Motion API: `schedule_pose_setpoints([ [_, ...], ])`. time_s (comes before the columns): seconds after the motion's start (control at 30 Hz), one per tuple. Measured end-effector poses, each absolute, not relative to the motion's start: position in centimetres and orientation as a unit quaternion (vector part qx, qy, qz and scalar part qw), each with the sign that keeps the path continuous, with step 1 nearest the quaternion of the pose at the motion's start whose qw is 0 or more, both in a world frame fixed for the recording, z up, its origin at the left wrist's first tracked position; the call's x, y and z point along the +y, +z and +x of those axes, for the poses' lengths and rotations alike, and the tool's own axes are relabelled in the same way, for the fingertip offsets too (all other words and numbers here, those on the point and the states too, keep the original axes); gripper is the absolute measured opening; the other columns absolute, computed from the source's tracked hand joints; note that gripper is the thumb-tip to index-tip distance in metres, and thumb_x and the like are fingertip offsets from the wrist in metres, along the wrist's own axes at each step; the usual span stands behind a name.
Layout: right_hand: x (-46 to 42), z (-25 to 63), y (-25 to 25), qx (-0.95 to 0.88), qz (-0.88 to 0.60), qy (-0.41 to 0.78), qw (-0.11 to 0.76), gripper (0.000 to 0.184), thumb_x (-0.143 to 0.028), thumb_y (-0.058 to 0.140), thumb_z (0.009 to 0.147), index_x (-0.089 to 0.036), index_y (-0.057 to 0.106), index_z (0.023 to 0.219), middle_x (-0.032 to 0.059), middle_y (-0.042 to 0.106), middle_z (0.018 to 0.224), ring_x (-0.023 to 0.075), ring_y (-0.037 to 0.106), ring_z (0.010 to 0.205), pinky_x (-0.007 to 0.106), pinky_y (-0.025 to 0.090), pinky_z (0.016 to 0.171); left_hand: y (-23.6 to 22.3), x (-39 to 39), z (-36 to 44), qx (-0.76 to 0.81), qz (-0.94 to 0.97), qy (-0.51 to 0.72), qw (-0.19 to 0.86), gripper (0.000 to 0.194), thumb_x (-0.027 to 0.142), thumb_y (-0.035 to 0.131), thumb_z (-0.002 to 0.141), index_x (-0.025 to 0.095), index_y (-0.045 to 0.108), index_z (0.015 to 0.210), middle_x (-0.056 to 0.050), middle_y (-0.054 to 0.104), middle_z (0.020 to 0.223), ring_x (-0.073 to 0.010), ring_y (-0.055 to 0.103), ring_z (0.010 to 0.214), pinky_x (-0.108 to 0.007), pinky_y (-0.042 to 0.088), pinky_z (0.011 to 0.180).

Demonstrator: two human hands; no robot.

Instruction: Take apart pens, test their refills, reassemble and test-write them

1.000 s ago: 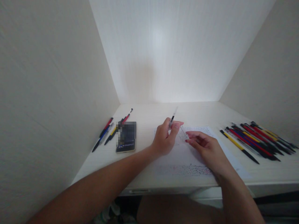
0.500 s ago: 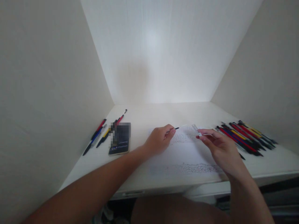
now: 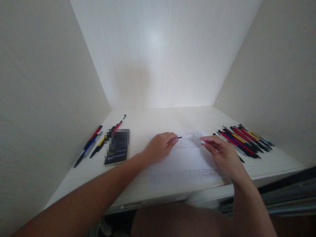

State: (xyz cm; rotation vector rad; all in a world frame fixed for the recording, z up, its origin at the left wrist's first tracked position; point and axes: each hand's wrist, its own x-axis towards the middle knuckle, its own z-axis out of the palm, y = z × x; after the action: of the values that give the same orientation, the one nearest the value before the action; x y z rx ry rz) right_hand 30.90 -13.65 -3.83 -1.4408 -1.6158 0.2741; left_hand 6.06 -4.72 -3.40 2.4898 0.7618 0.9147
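My left hand (image 3: pixel 161 145) is closed in a pinch around a thin pen refill (image 3: pixel 180 137), dark near the fingers with a clear, whitish length pointing right. Across a small gap, my right hand (image 3: pixel 221 153) pinches a small clear tube-like pen part (image 3: pixel 202 142), mostly hidden by thumb and fingers. Both hands hover over a sheet of paper (image 3: pixel 182 161) covered with handwriting at its top and bottom. Whether the refill touches the clear part cannot be made out.
A phone (image 3: pixel 118 154), partly pixelated, lies left of the paper. Several pens (image 3: pixel 92 141) lie by the left wall. More pens (image 3: pixel 243 140) in red, black, blue and yellow lie in a row at right. The desk's front edge (image 3: pixel 158 200) is close to my lap.
The view has shifted, so everything sits further left. My right hand's clear part has turned and is now mostly covered by the fingers. The left hand keeps its hold on the refill.
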Motion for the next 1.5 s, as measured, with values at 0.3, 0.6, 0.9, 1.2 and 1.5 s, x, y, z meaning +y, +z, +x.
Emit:
schedule_pose_setpoints([
  [0.3, -13.6, 31.2, -3.8, -0.686, -0.582, 0.043, 0.434, 0.019, -0.024, 0.054, 0.089, -0.023, 0.07, 0.1, 0.0079, 0.07, 0.1, 0.0249, 0.064, 0.095, 0.042, 0.049, 0.088, -3.8, -4.4, 6.0, 0.277, 0.899, 0.299, 0.16, 0.032, 0.035, 0.04, 0.102, 0.018, 0.066, 0.109, -0.008, 0.069, 0.102, -0.0203, 0.064, 0.094, -0.037, 0.048, 0.087],
  [0.6, -13.5, 30.9, -3.8, -0.696, -0.572, 0.035, 0.433, 0.019, -0.023, 0.055, 0.086, -0.024, 0.071, 0.096, 0.0074, 0.071, 0.097, 0.0254, 0.065, 0.093, 0.043, 0.05, 0.087, -3.6, -4.6, 5.9, 0.264, 0.914, 0.274, 0.142, 0.034, 0.036, 0.039, 0.102, 0.02, 0.067, 0.109, -0.008, 0.069, 0.102, -0.0213, 0.064, 0.094, -0.038, 0.049, 0.087],
  [0.9, -13.3, 29.6, -4.2, -0.717, -0.551, 0.081, 0.418, 0.016, -0.027, 0.056, 0.09, -0.026, 0.072, 0.095, 0.0063, 0.07, 0.101, 0.0251, 0.065, 0.095, 0.043, 0.049, 0.089, -3.5, -5.1, 6.0, 0.238, 0.904, 0.299, 0.192, 0.026, 0.031, 0.05, 0.097, 0.019, 0.07, 0.107, -0.006, 0.068, 0.092, -0.0171, 0.06, 0.078, -0.033, 0.048, 0.078],
  [1.2, -13.1, 29.3, -4.4, -0.665, -0.576, 0.101, 0.465, 0.016, -0.038, 0.064, 0.087, -0.026, 0.071, 0.097, 0.0055, 0.072, 0.097, 0.0254, 0.067, 0.088, 0.044, 0.052, 0.088, -3.8, -4.5, 6.7, 0.295, 0.715, 0.438, 0.459, 0.005, 0.02, 0.052, 0.089, 0.019, 0.051, 0.093, 0.001, 0.06, 0.072, -0.0119, 0.056, 0.062, -0.027, 0.048, 0.06],
  [1.5, -13.5, 29.2, -3.6, -0.578, -0.574, 0.121, 0.568, 0.024, -0.041, 0.079, 0.074, -0.025, 0.073, 0.091, 0.0043, 0.072, 0.089, 0.0224, 0.067, 0.078, 0.04, 0.054, 0.08, -2.9, -4.6, 6.9, 0.245, 0.596, 0.469, 0.604, 0.022, 0.028, 0.06, 0.091, 0.009, 0.062, 0.101, -0.012, 0.074, 0.084, -0.0167, 0.072, 0.073, -0.032, 0.058, 0.074],
])
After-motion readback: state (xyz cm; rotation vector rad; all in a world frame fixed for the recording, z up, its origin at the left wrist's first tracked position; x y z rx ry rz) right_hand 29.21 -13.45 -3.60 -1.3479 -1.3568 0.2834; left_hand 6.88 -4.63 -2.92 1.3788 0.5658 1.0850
